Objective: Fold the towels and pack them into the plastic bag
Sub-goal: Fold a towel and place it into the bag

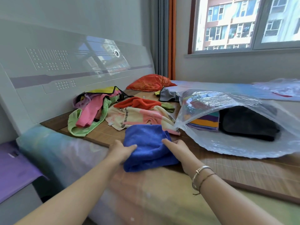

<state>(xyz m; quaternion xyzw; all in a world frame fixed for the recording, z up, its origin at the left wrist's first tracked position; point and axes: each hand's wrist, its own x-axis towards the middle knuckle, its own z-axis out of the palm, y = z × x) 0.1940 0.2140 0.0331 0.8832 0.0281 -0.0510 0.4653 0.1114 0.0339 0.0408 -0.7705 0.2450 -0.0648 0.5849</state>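
Observation:
A folded blue towel (146, 146) lies at the near edge of the bed mat. My left hand (121, 151) grips its left side, thumb on top. My right hand (177, 147) holds its right side, thumb lying on the cloth. To the right, a clear plastic bag (227, 143) lies open toward me, with a stack of striped folded towels (203, 123) and a dark folded towel (246, 123) inside. Behind the blue towel lie loose towels: a cream and pink one (141, 118), a red one (138, 103), and a green and pink heap (90, 114).
A grey cloth (168, 95) and an orange pillow (151, 82) lie further back. The white headboard (65, 70) stands on the left, a window on the right. A second plastic bag (282, 87) lies at the far right. A purple surface (14, 169) sits beside the bed.

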